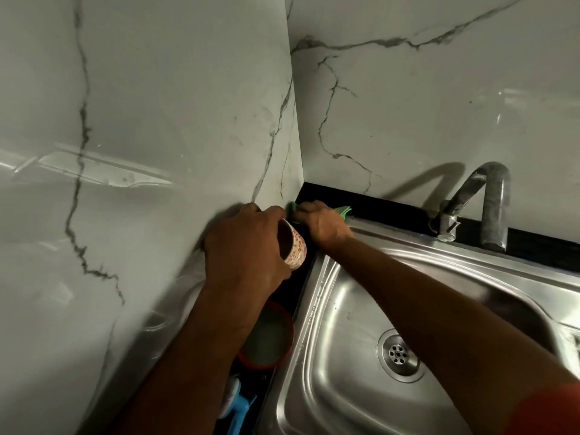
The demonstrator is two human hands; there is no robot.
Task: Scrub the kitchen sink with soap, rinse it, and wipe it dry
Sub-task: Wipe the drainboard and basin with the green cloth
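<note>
A stainless steel sink [345, 296] fills the lower right, its round drain [398, 354] in the basin floor. My right hand [321, 222] presses a green cloth [343, 211] onto the black counter strip at the back left corner, just beyond the sink rim. Only the cloth's edges show past my fingers. My left hand [243, 246] holds a paper cup [293, 246] with a red pattern, tilted on its side above the narrow counter strip left of the sink.
A grey tap [483, 202] curves over the sink's back rim. A red-rimmed round container [266, 337] and a blue plastic item [240, 409] lie on the black counter [392, 202] left of the sink. Marble-patterned walls [141, 120] close in on the left and behind.
</note>
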